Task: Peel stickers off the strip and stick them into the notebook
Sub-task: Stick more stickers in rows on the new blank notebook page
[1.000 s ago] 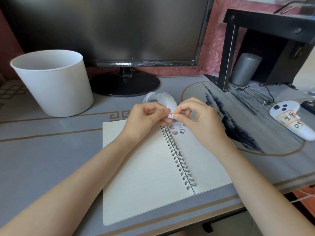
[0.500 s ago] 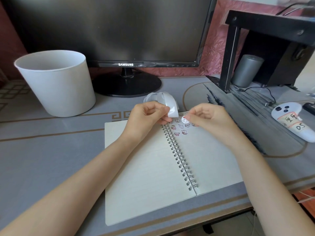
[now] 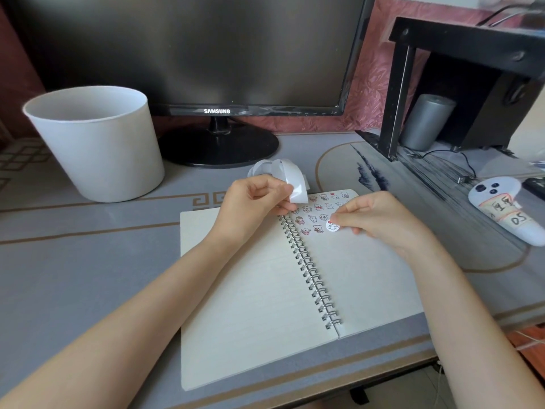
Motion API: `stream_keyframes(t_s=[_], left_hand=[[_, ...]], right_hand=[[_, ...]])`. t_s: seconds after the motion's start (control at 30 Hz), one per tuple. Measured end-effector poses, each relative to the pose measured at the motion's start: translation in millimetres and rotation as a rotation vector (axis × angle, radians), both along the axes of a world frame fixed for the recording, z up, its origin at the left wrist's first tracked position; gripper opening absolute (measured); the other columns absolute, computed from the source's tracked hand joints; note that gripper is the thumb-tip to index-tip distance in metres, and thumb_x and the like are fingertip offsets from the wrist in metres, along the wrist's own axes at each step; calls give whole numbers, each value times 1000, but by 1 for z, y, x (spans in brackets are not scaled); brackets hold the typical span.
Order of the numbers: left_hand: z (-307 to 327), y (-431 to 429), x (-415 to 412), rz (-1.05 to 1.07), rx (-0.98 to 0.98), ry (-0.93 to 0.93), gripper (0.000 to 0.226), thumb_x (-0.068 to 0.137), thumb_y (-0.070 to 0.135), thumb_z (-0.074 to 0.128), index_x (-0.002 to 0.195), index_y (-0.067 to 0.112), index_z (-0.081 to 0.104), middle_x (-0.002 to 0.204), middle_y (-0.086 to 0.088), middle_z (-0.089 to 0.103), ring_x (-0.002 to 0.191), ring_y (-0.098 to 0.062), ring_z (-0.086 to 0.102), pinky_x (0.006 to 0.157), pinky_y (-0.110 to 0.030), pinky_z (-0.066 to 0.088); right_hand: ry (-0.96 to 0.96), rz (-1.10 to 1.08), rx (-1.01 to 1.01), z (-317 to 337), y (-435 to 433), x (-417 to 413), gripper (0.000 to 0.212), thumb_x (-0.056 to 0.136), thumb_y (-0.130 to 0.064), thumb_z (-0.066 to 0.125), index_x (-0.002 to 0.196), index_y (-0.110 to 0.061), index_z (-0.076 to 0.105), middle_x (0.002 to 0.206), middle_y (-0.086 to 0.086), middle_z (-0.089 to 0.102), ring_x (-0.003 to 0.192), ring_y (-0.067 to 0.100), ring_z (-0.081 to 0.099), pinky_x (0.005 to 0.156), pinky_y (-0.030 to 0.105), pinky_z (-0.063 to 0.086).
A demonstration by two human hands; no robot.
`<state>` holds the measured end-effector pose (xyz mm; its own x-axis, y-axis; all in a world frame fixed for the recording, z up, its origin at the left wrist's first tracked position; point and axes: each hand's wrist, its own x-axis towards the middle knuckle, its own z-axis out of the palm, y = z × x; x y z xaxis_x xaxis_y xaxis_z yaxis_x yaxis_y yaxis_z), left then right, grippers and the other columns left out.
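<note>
1. Sticker strip (image 3: pixel 290 184), a curled white backing, is pinched in the left hand (image 3: pixel 253 202) above the top of the notebook (image 3: pixel 250 290) spiral.
2. Stuck stickers (image 3: pixel 318 208) fill the top of the right page in rows, with bare paper just below them.
3. Round sticker (image 3: pixel 332 227) is pinched at the right hand (image 3: pixel 380 216) fingertips, just beside the lowest row and over bare paper. Half a second earlier it was higher, near the strip.
</note>
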<state>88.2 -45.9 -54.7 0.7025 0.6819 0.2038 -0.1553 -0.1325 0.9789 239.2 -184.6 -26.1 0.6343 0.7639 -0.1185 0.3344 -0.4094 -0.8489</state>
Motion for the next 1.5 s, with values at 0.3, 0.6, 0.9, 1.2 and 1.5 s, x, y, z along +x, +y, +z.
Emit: stream_keyframes(t_s=[0.3,0.6,0.9,1.2,1.5], left_hand=[[0,0,0,3,3,-1,17,90,13,63,74,9,66,66,-3,70,74,-19,69,80,-32,58],[0,0,0,-2,-5,-5,14,90,13,62,78,5,66,64,1,69,74,-18,70,76,-27,57],[1,-1,0,-3,-2,2,15,90,12,63,76,6,65,65,-2,70,75,-19,70,77,-28,57],[1,-1,-1,0,5,6,16,90,13,63,76,6,66,68,-6,71,75,-19,70,76,-27,57],[1,-1,-1,3,8,6,16,90,13,63,75,7,66,65,-2,70,74,-19,70,77,-28,57]], right_hand=[[-23,-14,-24,-2,1,0,7,76,-17,77,80,-13,73,70,0,70,47,2,44,52,11,40],[-27,-14,-23,-4,1,0,8,75,-17,78,79,-12,73,74,4,72,58,9,48,63,21,41],[-43,0,-10,-6,3,0,6,75,-16,78,75,-14,72,68,2,69,55,9,48,60,23,40],[-140,21,-7,-11,6,0,12,73,-16,79,70,-16,68,67,2,65,59,13,51,57,26,39],[-218,65,-1,-13,3,2,13,73,-20,80,73,-14,68,65,-2,56,61,13,47,58,27,34]])
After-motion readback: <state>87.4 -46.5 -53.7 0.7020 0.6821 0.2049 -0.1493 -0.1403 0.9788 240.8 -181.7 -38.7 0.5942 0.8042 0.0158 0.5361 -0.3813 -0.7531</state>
